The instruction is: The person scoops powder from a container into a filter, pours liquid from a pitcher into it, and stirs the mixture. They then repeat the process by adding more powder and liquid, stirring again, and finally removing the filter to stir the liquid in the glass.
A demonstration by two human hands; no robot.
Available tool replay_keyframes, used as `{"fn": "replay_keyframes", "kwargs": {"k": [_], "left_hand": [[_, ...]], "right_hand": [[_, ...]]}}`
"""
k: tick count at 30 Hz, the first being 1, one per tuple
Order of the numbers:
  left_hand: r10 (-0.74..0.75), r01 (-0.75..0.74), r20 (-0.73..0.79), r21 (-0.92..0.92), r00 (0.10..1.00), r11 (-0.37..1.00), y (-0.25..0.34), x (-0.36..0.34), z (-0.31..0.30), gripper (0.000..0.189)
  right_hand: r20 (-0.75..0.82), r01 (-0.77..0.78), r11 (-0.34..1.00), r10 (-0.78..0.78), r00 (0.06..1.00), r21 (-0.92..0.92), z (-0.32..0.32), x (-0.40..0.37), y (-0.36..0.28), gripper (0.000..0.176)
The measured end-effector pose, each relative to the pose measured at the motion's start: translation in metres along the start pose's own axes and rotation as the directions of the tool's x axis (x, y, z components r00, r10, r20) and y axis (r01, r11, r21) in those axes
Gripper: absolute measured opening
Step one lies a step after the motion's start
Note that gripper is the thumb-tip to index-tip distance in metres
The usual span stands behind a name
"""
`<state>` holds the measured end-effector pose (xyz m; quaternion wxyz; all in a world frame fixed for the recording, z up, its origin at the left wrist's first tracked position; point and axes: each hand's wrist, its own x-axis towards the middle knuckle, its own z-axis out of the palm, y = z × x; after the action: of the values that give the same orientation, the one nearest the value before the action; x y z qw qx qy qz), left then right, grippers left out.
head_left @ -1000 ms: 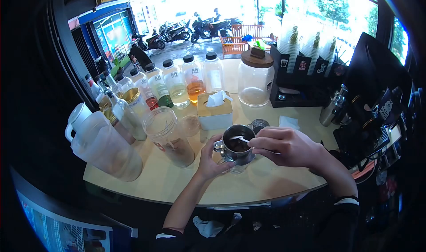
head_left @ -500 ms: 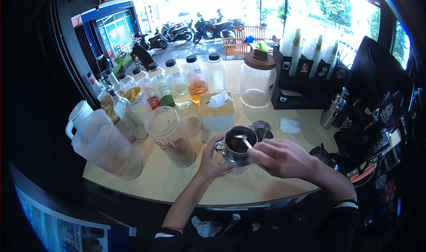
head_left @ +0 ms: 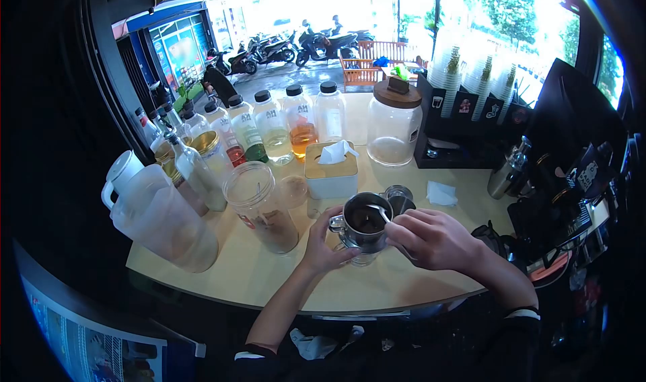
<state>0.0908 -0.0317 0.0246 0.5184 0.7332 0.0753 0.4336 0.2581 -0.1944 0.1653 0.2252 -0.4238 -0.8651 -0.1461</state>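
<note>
Our left hand (head_left: 326,249) is holding the metal cup (head_left: 362,239) along its seven-to-nine o'clock side, above what looks like a clear glass (head_left: 363,258) on the worktop (head_left: 377,289). Our right hand (head_left: 431,241), at four o'clock, is pinching a spoon (head_left: 382,212) whose end is resting inside the cup. We are probably stirring or levelling the dark contents (head_left: 360,219); the next move is calling for a steady cup and a light wrist. At nine o'clock, a jar (head_left: 247,192) is bearing a red mark (head_left: 246,222), illegible to us. At eleven, the amber bottle (head_left: 303,138) is showing lettering, perhaps "NA". Around one, a black rack (head_left: 464,160) is displaying small emblems (head_left: 464,106).
</note>
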Motion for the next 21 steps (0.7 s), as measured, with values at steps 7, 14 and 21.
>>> {"fn": "replay_keyframes", "kwargs": {"k": [7, 14, 21], "left_hand": [[-0.008, 0.008, 0.003, -0.020, 1.000, 1.000, -0.001, 0.000, 0.000, 0.083], [0.019, -0.019, 0.003, -0.005, 1.000, 1.000, 0.000, 0.000, 0.000, 0.082], [0.022, -0.022, -0.001, 0.001, 1.000, 1.000, 0.003, 0.002, 0.001, 0.083]], "right_hand": [[-0.057, 0.063, 0.998, -0.063, 0.996, 0.002, 0.000, -0.001, 0.004, 0.035], [-0.083, 0.088, 0.995, -0.084, 0.993, 0.051, 0.001, 0.000, 0.004, 0.033], [-0.120, 0.060, 0.991, -0.045, 0.992, 0.116, 0.005, -0.001, 0.010, 0.038]]}}
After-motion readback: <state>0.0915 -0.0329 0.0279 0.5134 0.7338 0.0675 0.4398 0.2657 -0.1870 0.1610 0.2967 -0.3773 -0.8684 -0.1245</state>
